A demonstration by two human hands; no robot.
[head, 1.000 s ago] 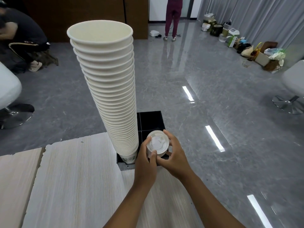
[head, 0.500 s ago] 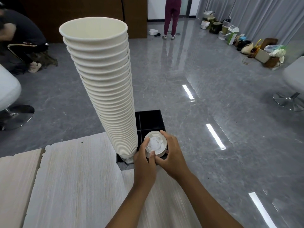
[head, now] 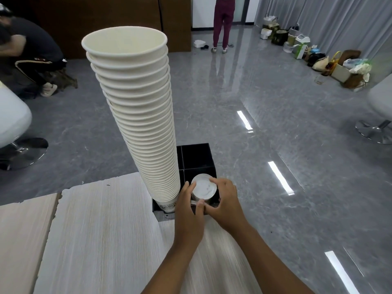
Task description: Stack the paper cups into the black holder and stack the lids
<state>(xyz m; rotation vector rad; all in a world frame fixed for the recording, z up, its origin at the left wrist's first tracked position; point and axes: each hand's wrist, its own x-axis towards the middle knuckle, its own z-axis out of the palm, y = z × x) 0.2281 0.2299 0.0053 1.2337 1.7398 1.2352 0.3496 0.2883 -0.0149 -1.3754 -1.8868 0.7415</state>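
Single head-worn wide-angle view, no second camera to overlap with. It looked forward and down from above the pale wooden table point(head: 101, 230), close over both forearms, which entered from the bottom edge. The near table edge filled the lower left; the cup stack point(head: 144, 115) rose toward the lens, so its top rim loomed large. Beyond the table the view took in the grey floor point(head: 275, 124) and the far curtain wall point(head: 339, 20). Edges bowed by the lens.
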